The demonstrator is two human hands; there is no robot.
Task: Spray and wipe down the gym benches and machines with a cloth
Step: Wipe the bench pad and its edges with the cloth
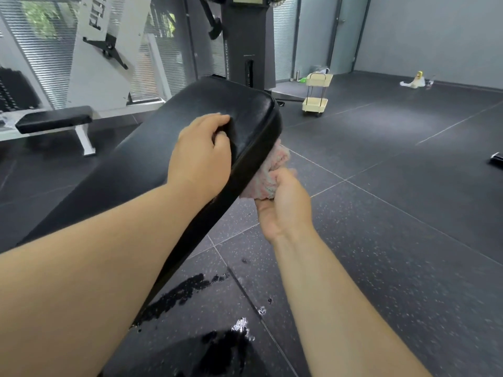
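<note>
A black padded bench (152, 137) slopes up from the lower left to a rounded end at centre. My left hand (200, 152) rests on top of the pad near that end, fingers curled against the surface and holding nothing. My right hand (283, 205) is beside the bench's right edge, palm up. It grips a bunched pink and pale-blue cloth (268, 170), which presses against the side and underside of the pad. Part of the cloth is hidden under the bench edge. No spray bottle is in either hand.
Wet patches (179, 295) darken the speckled rubber floor below the bench. A second flat bench (54, 121) stands at left under a white machine (103, 50). A tall dark machine column (245, 42) rises behind. A cream cart (317, 93) and scattered items (416, 80) sit farther back.
</note>
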